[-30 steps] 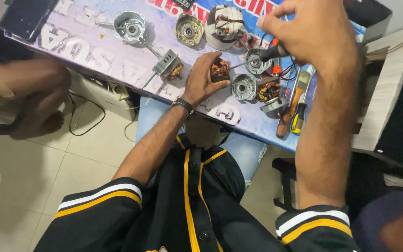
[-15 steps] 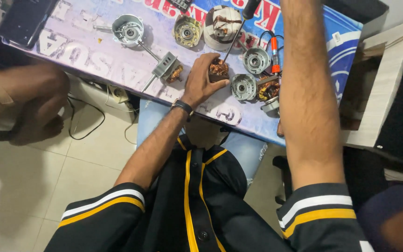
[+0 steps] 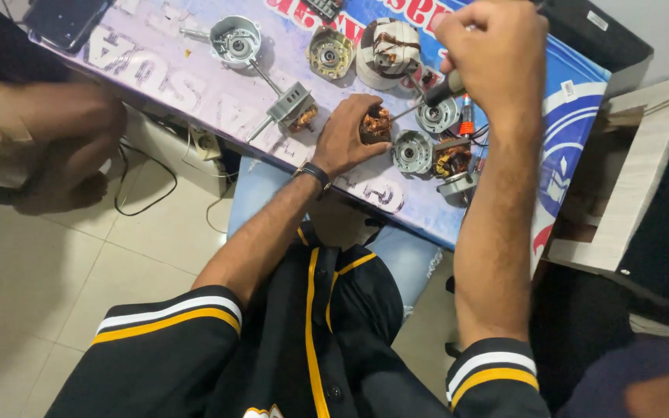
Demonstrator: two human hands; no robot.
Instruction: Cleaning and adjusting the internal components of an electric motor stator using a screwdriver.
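The left hand (image 3: 348, 138) is curling around a small copper-wound motor part (image 3: 375, 124), pressing it on the surface (image 3: 156, 70). The right hand (image 3: 492, 58) is gripping a screwdriver (image 3: 437, 93). Its long shaft is slanting down-left, tip touching the part. The left hand is nearer. The part is looking shiny and orange-brown.

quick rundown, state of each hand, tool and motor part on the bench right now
left hand: closed around the copper-wound rotor, pressing it to the table
right hand: raised, gripping the screwdriver, tip angled down at the rotor
round metal housing: open side up, lying loose
wound stator: standing apart, untouched
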